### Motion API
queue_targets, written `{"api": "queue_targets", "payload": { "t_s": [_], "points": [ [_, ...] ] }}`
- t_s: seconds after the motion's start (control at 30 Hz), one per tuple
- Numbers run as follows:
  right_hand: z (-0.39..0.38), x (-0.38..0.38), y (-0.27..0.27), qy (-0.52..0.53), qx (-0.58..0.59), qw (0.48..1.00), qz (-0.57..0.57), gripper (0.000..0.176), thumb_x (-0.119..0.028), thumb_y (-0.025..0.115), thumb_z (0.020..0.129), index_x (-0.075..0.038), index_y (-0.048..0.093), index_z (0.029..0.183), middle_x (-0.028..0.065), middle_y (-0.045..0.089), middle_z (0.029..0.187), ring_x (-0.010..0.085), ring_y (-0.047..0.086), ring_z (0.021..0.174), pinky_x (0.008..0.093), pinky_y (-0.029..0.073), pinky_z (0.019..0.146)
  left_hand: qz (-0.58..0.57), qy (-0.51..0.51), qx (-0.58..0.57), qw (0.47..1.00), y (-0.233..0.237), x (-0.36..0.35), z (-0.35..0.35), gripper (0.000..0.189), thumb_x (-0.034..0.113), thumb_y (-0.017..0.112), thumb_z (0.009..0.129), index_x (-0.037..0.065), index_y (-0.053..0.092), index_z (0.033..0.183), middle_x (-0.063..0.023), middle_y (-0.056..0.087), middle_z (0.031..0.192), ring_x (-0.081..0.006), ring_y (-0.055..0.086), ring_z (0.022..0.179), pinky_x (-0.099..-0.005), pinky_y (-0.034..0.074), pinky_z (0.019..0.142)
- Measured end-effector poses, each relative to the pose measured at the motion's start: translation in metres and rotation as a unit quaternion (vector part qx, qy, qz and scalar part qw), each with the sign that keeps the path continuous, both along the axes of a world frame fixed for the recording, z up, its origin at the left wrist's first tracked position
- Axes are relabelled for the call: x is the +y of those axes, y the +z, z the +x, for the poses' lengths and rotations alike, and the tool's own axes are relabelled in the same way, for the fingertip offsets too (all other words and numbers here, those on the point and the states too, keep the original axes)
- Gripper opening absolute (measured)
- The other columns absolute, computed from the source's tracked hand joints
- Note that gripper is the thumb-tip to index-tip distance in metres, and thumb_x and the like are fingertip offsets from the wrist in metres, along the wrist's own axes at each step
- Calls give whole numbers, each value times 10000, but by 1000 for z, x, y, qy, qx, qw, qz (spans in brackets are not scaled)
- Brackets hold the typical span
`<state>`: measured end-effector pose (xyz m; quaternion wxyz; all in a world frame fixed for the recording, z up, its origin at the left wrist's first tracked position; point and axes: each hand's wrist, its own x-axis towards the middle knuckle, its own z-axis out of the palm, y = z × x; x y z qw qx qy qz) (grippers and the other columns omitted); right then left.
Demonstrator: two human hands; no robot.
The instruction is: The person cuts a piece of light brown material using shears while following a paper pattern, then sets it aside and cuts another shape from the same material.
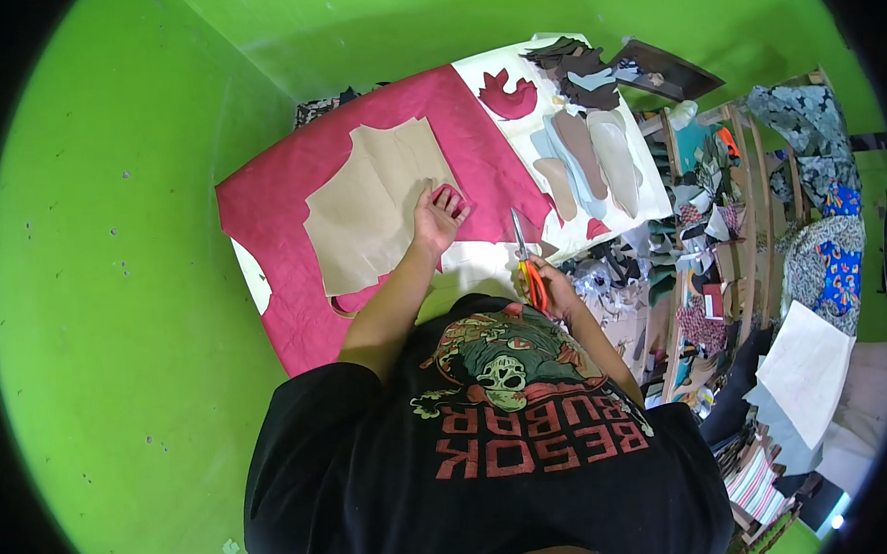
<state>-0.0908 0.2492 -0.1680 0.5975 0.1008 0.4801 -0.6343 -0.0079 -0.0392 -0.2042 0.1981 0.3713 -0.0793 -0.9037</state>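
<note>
My left hand rests palm up at the lower right edge of a brown paper pattern, fingers apart and slightly curled. Around those fingertips shows a small bit of magenta cloth. The pattern lies on a large magenta fabric sheet spread over a white-topped table. In my right hand is a pair of scissors with orange handles, blades pointing away from me, just beyond the fabric's near right edge.
Several shoe-sole-shaped pieces lie on the table's right side, near a curved magenta scrap and a dark pile of cut pieces. A dark tray sits behind. Wooden shelves crammed with fabric stand to the right; a green wall rises left.
</note>
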Motion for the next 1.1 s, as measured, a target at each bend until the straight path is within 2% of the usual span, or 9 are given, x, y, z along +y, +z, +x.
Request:
{"api": "queue_targets", "payload": {
  "t_s": [0.2, 0.37, 0.47, 0.57, 0.63, 0.87, 0.93, 1.03, 1.1],
  "points": [
    [-37, 9, -19, 14, -6, 997, -72, 709, -63, 499, 816, -33, 389, 1515, 138, 627, 1139, 222, 626, 897, 332, 531, 828, -2, 134, -73, 988, -27, -3, -37, 593, 446, 462, 1034, 169, 324, 1540, -65, 489, 1466, -239, 445, 1349, -525, 214, 1220],
    [-70, 24, -28, 39, 15, 995, -93, 732, 9, 556, 820, -26, 380, 1530, 125, 614, 1183, 219, 629, 960, 333, 525, 874, 81, 134, -90, 983, -13, 9, -67, 511, 495, 402, 1043, 129, 431, 1398, -23, 504, 1507, -206, 447, 1361, -469, 176, 1223],
    [-88, 42, -33, 68, 24, 992, -107, 682, 15, 623, 872, -51, 413, 1517, 92, 618, 1183, 200, 645, 1000, 334, 536, 875, 41, 127, -74, 988, -71, 5, -80, 469, 474, 414, 1069, 159, 456, 1414, 12, 528, 1510, -188, 459, 1368, -456, 239, 1197],
    [-99, 50, -29, 101, 4, 989, -107, 638, 7, 705, 911, -96, 450, 1487, 71, 630, 1150, 171, 662, 935, 299, 549, 800, -25, 110, -148, 983, -97, 4, -81, 397, 423, 433, 1093, 217, 487, 1429, 39, 587, 1448, -169, 495, 1343, -439, 332, 1134],
    [-103, 46, -27, 96, 5, 989, -116, 616, 0, 705, 921, -98, 456, 1477, 71, 636, 1124, 167, 663, 918, 297, 549, 788, -52, 101, -121, 986, -68, 15, -76, 331, 326, 484, 1090, 212, 532, 1396, 45, 613, 1411, -156, 598, 1174, -401, 430, 1000],
    [-110, -57, -25, 139, 184, 970, -71, 536, -98, 816, 880, -4, 552, 1337, 58, 680, 865, 149, 652, 669, 276, 544, 610, -53, 45, -93, 993, -30, 67, -47, 337, 356, 556, 1046, 256, 606, 1364, 93, 587, 1402, -160, 557, 1161, -408, 414, 1018],
    [-104, -94, -37, 95, 228, 969, -31, 569, -80, 829, 862, 2, 541, 1346, 85, 716, 922, 146, 670, 700, 290, 539, 612, -43, 45, -73, 995, -31, 79, -42, 360, 362, 572, 1031, 257, 597, 1375, 80, 589, 1397, -171, 561, 1137, -408, 419, 1021],
    [-101, -138, -37, 150, 293, 944, -6, 554, -35, 824, 839, 16, 565, 1326, 117, 731, 994, 135, 681, 737, 283, 535, 631, -1, -22, 8, 1000, -61, 83, -40, 493, 450, 515, 1031, 150, 550, 1421, -103, 569, 1449, -308, 525, 1322, -571, 403, 1092],
    [-92, -156, -44, 150, 348, 925, 5, 541, -26, 821, 827, 19, 583, 1311, 119, 729, 1005, 129, 678, 742, 275, 533, 631, -15, -31, 15, 999, -67, 85, -41, 524, 475, 508, 1026, 146, 535, 1433, -117, 562, 1455, -329, 528, 1326, -588, 407, 1086]
  ]
}}
